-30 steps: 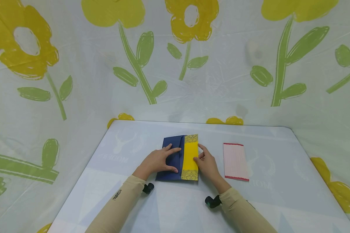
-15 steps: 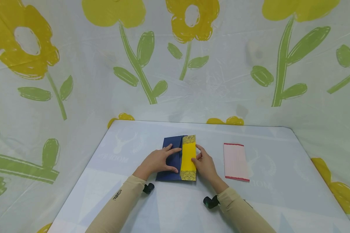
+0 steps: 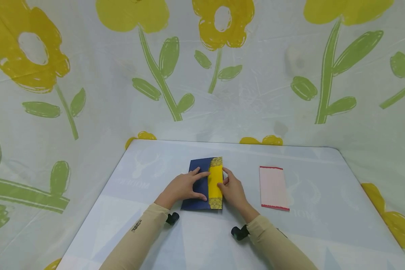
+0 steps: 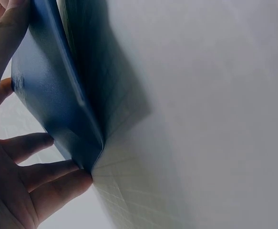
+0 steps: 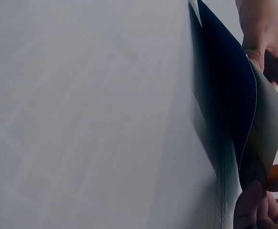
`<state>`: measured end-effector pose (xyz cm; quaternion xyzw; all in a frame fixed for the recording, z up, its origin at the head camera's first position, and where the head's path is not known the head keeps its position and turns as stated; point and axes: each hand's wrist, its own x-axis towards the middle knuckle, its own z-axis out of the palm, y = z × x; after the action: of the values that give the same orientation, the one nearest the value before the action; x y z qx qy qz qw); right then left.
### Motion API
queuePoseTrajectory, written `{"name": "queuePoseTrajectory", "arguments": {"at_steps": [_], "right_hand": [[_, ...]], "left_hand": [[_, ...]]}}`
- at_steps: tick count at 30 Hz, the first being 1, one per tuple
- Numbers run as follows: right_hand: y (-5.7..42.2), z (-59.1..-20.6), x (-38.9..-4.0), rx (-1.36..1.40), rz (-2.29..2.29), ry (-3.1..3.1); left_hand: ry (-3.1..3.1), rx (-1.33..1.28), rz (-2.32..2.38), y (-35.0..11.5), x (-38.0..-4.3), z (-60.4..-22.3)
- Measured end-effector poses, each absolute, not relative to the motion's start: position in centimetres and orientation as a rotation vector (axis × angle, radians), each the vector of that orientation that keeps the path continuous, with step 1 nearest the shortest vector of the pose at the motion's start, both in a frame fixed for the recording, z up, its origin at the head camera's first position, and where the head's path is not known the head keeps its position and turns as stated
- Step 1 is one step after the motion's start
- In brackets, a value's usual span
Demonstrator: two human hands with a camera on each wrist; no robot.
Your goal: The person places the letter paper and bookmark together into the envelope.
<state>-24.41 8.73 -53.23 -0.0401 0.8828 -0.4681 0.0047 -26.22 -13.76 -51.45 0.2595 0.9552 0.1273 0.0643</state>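
A dark blue envelope (image 3: 194,204) lies in the middle of the table. My left hand (image 3: 183,186) rests on it with fingers and thumb spread, pressing near its right side. From the right edge sticks out a bright yellow card (image 3: 215,180) with lace-patterned bands at its top and bottom ends. My right hand (image 3: 234,190) pinches the outer edge of this card between thumb and fingers. In the left wrist view the blue envelope (image 4: 57,90) appears edge-on beside the left fingers. The right wrist view shows a dark blue panel (image 5: 224,81) slightly apart from a greyish bent sheet.
A pale pink card (image 3: 274,187) with red edges lies on the table to the right of the right hand. The white patterned table (image 3: 202,243) ends at the back against a flower-print curtain (image 3: 256,93). Small black wrist cameras (image 3: 239,233) sit near both sleeves.
My right hand has moved left with the yellow card, so a narrower strip of it shows beyond the blue envelope. The left hand stays in place.
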Motion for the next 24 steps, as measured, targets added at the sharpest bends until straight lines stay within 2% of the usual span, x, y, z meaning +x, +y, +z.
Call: {"name": "queuePoseTrajectory", "arguments": {"at_steps": [24], "right_hand": [[6.4,-52.7,-24.8,-0.116,-1.304,2.842]], "left_hand": [[2.854,0.776,0.44,-14.0,-26.1,-51.2]]}}
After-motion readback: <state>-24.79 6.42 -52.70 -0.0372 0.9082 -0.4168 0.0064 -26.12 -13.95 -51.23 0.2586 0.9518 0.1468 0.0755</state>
